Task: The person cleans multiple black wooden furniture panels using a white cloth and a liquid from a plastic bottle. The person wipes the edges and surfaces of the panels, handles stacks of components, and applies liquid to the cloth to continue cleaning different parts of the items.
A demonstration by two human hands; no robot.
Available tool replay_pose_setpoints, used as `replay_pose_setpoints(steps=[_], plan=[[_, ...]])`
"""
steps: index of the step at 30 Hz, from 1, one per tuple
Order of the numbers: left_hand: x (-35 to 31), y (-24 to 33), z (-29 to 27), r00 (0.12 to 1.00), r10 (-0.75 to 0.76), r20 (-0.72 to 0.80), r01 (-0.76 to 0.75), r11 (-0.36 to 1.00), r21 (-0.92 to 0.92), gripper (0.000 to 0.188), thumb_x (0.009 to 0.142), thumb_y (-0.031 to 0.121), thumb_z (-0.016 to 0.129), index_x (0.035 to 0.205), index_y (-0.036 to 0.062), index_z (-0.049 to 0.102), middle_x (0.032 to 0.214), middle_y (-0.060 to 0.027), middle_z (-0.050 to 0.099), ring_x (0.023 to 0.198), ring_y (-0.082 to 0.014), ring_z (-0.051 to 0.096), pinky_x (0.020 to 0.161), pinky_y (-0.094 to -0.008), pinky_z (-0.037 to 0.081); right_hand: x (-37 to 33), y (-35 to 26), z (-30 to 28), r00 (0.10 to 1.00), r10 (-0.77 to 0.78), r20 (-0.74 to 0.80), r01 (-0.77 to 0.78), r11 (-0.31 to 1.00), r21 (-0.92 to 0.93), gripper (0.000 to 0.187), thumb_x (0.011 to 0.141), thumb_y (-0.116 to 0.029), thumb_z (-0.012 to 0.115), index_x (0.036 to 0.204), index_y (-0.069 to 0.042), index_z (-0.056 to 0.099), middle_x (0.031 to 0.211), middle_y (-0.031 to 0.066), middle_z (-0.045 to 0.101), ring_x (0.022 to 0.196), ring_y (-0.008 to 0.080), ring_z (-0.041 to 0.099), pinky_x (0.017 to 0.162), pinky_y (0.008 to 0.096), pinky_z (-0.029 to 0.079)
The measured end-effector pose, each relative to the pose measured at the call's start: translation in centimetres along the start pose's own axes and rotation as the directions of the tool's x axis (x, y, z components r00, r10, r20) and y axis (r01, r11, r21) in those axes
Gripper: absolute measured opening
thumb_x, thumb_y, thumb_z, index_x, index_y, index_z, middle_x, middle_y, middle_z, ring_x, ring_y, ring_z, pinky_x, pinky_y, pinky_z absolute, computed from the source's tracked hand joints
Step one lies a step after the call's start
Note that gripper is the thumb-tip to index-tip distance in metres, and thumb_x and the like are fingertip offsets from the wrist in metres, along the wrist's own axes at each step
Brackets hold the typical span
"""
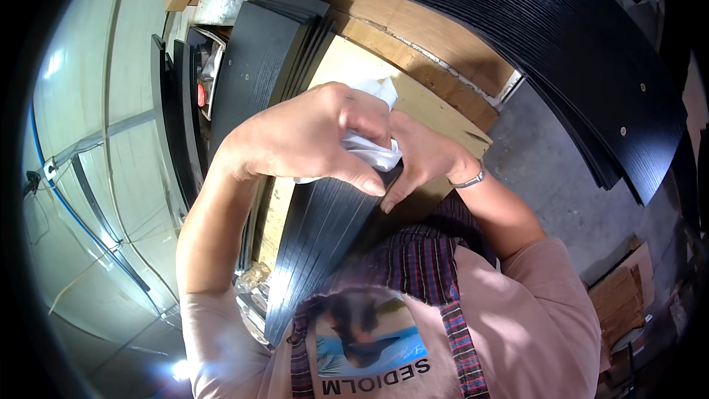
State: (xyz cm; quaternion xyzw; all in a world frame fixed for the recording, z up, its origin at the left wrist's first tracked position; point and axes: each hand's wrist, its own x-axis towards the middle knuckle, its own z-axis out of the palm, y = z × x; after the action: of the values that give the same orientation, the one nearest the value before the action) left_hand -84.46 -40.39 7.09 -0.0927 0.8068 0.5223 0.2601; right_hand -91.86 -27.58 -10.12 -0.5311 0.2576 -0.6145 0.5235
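Observation:
A bundle of long, narrow black boards runs from close to my body to beneath my hands, edges up. My left hand is closed around a crumpled white wipe, which looks like cloth or thin plastic. Its thumb reaches down along the near side, and the wipe lies over the far end of the boards. At that end's right corner is my right hand, gripping the boards with its thumb bent down on the near side. Its other fingers are partly hidden behind the wipe and my left hand.
Under the bundle lies a pale wooden board. Stacked black panels stand at the left, beside a box of odds and ends. Large black panels with holes curve across the upper right. Cardboard pieces rest at the lower right.

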Motion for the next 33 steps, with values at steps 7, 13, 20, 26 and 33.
replay_pose_setpoints(steps=[7,13,20,26,33], plan=[[-0.2,0.6,0.1,0.983,-0.18,-0.022,0.176,0.976,-0.126,0.031,0.072,0.014,0.086,0.083,-0.007,0.067,0.075,-0.0062,0.061,0.072,-0.015,0.057,0.066,-0.0311,0.045,0.1,-0.6,-0.3,0.985,0.116,0.125,-0.113,0.993,-0.029,0.093,0.048,-0.029,0.1,0.128,-0.002,0.06,0.127,0.0088,0.063,0.118,0.022,0.059,0.102,0.0357,0.045],[-2.2,2.1,3.2,0.875,0.367,-0.315,-0.163,0.837,0.522,0.038,0.081,0.038,0.078,0.092,0.0018,0.073,0.106,-0.0112,0.071,0.094,-0.0237,0.063,0.09,-0.0408,0.047,-0.4,-0.2,0.3,0.996,0.086,0.003,-0.085,0.986,0.146,0.102,0.047,-0.027,0.099,0.136,-0.004,0.055,0.134,0.012,0.059,0.127,0.0275,0.055,0.11,0.0395,0.04],[-7.1,-5.0,2.3,0.729,-0.066,-0.681,0.151,0.986,0.066,0.02,0.092,0.004,0.064,0.109,-0.0018,0.072,0.119,-0.0147,0.069,0.107,-0.0217,0.065,0.094,-0.0349,0.051,1.4,0.1,-0.2,0.99,-0.14,0.022,0.142,0.978,-0.155,0.112,0.05,-0.044,0.097,0.141,0.001,0.05,0.137,0.0184,0.057,0.129,0.0321,0.052,0.112,0.0419,0.037],[-6.6,-1.6,4.1,0.813,0.267,-0.517,-0.064,0.924,0.377,0.022,0.092,0.01,0.068,0.109,-0.003,0.072,0.12,-0.0151,0.069,0.11,-0.0251,0.062,0.094,-0.0385,0.05,0.8,-0.3,0.2,0.997,-0.073,0.008,0.073,0.997,-0.037,0.113,0.049,-0.038,0.097,0.142,0.002,0.047,0.138,0.0193,0.055,0.131,0.0313,0.05,0.113,0.041,0.036],[-6.0,-4.7,1.4,0.575,-0.116,-0.81,0.216,0.976,0.014,0.021,0.086,0.005,0.072,0.107,0.0001,0.074,0.114,-0.0151,0.069,0.101,-0.0274,0.062,0.089,-0.038,0.052,1.7,-0.4,-0.6,0.992,-0.108,0.059,0.115,0.986,-0.124,0.115,0.048,-0.037,0.098,0.142,0.005,0.047,0.139,0.0168,0.055,0.13,0.0297,0.051,0.114,0.0406,0.035]])
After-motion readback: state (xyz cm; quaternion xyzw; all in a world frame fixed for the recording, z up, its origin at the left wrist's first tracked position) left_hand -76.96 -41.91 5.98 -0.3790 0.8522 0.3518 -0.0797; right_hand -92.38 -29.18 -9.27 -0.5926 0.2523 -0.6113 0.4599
